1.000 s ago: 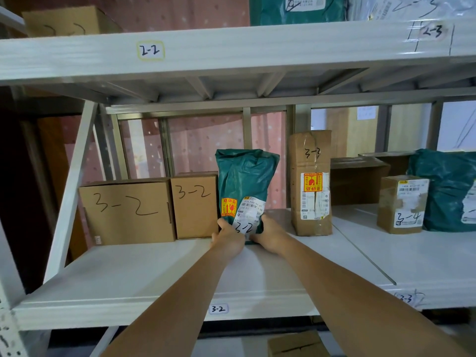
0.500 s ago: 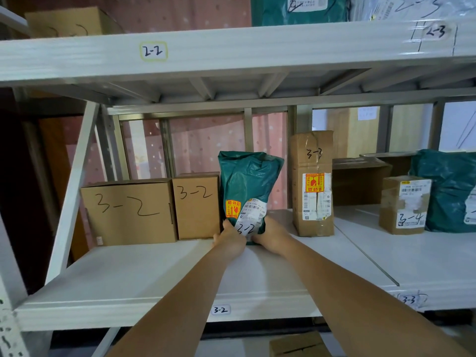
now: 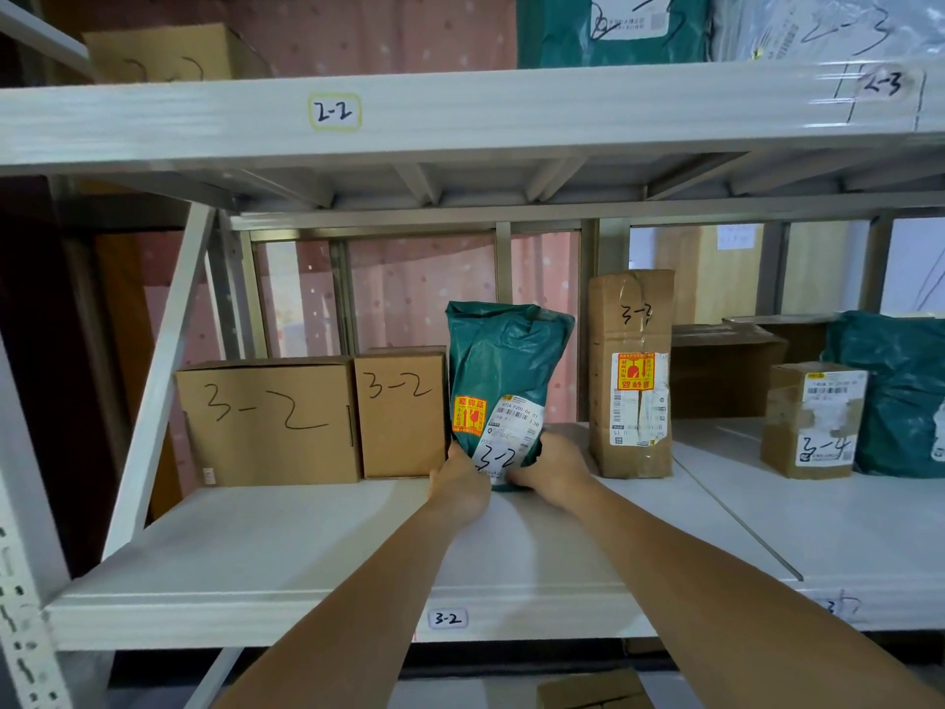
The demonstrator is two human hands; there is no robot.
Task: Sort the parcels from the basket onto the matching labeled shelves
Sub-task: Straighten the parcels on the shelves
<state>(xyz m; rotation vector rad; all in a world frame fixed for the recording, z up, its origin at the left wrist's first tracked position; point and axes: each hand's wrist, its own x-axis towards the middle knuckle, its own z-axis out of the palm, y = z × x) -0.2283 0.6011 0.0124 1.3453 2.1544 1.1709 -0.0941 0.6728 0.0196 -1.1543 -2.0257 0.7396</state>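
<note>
Head view: green parcel (image 3: 503, 381) upright – long axis vertical; left hand (image 3: 460, 481), right hand (image 3: 549, 465) clasp base, both equally near.

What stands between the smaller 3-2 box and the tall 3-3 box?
The green 3-2 mailer bag, upright, held at its base by both hands, seen in the head view.

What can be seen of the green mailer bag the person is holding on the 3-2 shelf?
The green mailer bag is a crinkled, glossy plastic pouch standing upright on the 3-2 shelf, leaning slightly right, beside the smaller 3-2 box. Low on its front are a yellow-and-red fragile sticker and a white shipping label with "3-2" handwritten. The left hand and right hand grip its bottom corners.
</note>
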